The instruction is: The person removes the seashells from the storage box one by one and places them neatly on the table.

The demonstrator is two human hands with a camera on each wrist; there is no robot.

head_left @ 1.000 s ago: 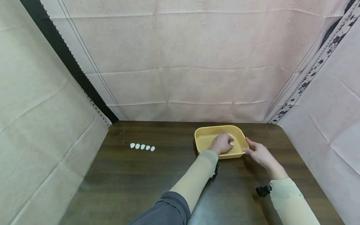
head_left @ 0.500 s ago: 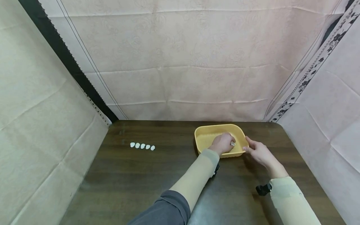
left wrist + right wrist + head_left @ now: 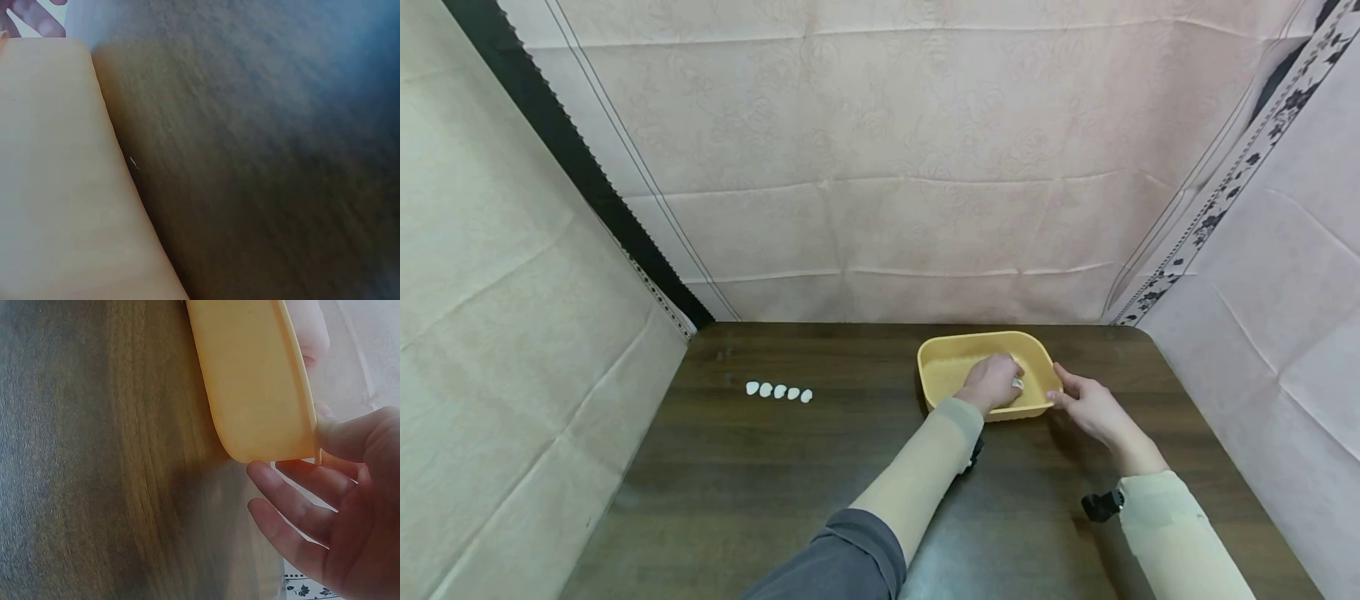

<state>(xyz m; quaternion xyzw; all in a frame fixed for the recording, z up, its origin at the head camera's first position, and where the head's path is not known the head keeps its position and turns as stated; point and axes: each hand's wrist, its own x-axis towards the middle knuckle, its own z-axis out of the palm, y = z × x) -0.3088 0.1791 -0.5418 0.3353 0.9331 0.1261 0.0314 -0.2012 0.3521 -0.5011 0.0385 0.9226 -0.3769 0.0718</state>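
Note:
A yellow plastic tray (image 3: 946, 375) with rounded corners stands on the table at centre right in the head view. My left hand (image 3: 992, 382) is down inside it, fingers curled, with a small white piece (image 3: 1017, 383) at the fingertips; the hand hides much of it. My right hand (image 3: 1092, 408) holds the tray's right end, thumb over the rim. In the right wrist view, the fingers of the right hand (image 3: 331, 500) reach under the rim against the end wall. The left wrist view shows the tray's outer wall (image 3: 56, 169), with fingers at its top left corner.
Several small, flat, rounded white pieces (image 3: 779, 391) lie in a row at the left of the dark wooden table (image 3: 737, 483). Pale cloth (image 3: 880, 167) hangs behind the table and along both sides.
My left hand makes small shifts inside the tray, and the white piece at its fingertips shows at a slightly different angle. The right hand and the tray stay in place.

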